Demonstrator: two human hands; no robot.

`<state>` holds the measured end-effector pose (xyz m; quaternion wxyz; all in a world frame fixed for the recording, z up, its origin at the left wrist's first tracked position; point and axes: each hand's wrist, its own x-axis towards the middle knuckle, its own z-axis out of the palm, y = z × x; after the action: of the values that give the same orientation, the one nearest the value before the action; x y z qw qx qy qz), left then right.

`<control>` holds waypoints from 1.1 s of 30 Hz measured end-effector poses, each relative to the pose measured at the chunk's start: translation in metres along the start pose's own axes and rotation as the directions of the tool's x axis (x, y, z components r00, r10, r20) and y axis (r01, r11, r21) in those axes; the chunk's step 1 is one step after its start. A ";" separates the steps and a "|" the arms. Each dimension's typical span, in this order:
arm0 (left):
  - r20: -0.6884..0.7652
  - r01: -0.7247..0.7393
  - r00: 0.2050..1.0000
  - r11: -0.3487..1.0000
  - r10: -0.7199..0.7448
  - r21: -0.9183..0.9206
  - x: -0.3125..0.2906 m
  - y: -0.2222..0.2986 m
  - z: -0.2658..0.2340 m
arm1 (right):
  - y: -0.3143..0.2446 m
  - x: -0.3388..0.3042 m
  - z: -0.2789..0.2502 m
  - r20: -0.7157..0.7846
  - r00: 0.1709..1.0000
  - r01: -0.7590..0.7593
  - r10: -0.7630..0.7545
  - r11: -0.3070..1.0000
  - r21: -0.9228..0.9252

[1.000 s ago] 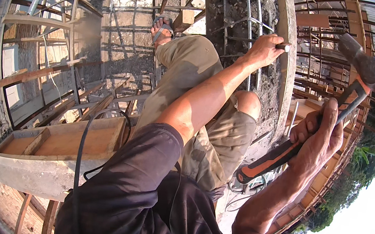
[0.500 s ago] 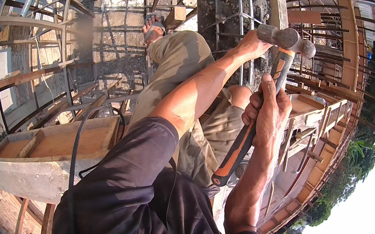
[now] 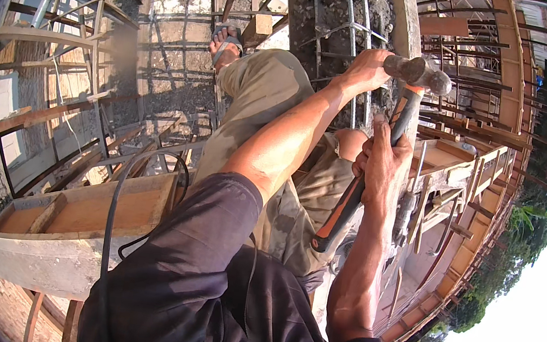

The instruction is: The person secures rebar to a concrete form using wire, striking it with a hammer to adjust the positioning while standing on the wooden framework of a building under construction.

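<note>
The right hand (image 3: 380, 165) clenches its fingers around the hammer (image 3: 391, 128) handle, head touching the concrete column (image 3: 324, 10) with exposed rebar (image 3: 352, 35), where the left hand (image 3: 366, 71) grips something too small to tell.

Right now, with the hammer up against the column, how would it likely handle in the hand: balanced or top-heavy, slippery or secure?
The hammer probably feels top-heavy: its steel head is bulky beside the slim shaft. The black and orange grip looks rubbery, so it likely sits securely in the right hand, which holds it mid-shaft. The shaft looks straight, so likely stiff. The left hand rests against the rebar column beside the head.
</note>
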<state>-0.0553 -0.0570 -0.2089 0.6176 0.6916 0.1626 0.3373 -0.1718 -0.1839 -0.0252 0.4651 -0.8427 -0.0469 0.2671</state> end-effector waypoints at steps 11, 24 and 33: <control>0.038 0.193 0.981 0.979 -0.191 -0.058 -0.003 0.012 -0.005 | -0.171 -0.062 -0.053 -0.592 0.450 0.820 -0.669 0.572 -0.023; 0.021 0.256 0.967 0.966 -0.255 -0.045 -0.006 0.010 -0.012 | -0.034 -0.024 -0.081 -0.035 0.990 0.139 -0.136 0.982 0.127; 0.010 0.242 0.970 0.969 -0.242 -0.041 -0.003 0.010 -0.006 | -0.089 -0.022 -0.029 -0.441 0.794 0.546 -0.418 0.810 0.216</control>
<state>-0.0630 -0.0559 -0.2003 0.6688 0.6545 0.2373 0.2609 -0.1610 -0.1628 0.0675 0.6534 -0.7458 -0.1281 -0.0235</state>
